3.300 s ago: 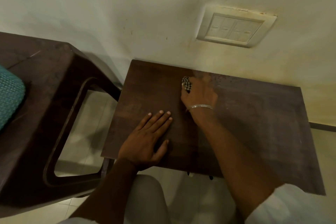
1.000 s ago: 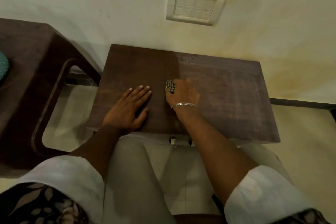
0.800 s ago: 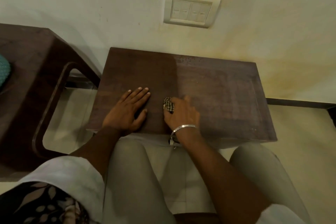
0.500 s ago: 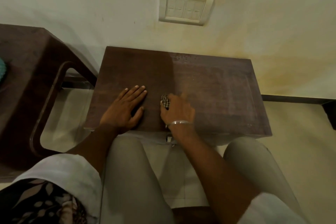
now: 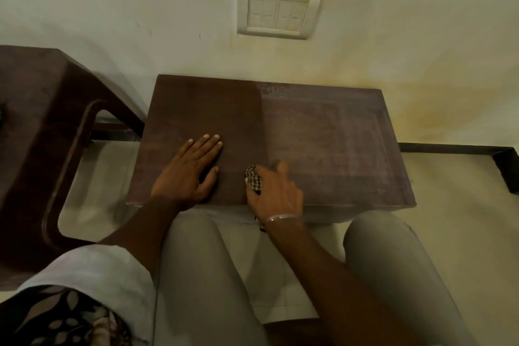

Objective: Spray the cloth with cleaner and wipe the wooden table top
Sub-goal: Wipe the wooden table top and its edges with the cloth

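Table top (image 5: pixel 323 135): rectangular dark brown wood, long axis running left-right across my view, far long edge against the wall (image 5: pixel 112 8). The left portion reads darker and richer in tone; the right portion looks paler, dusty, with a faint rectangular outline and small specks near the far edge. The boundary between the two tones runs roughly front to back, just left of centre.

Cloth (image 5: pixel 254 180): small, bunched, black-and-white checked weave. Only a wad of it shows, poking out at the thumb side of the right hand (image 5: pixel 276 194); I cannot tell its full shape or which way it lies. It sits on the table near the front edge, at the tone boundary.

Right hand: fingers curled over the cloth, pressing it to the wood; slightly blurred. A thin metal bangle (image 5: pixel 282 217) circles the wrist, which overhangs the front edge.

Left hand (image 5: pixel 188 174): flat, palm down, fingers together and extended toward the far right, thumb splayed; empty, resting on the darker zone. The two hands are near each other, not touching.

Periphery: a dark brown moulded chair (image 5: pixel 47 132) to the left; a cream switch plate (image 5: pixel 278 12) on the wall above the table.
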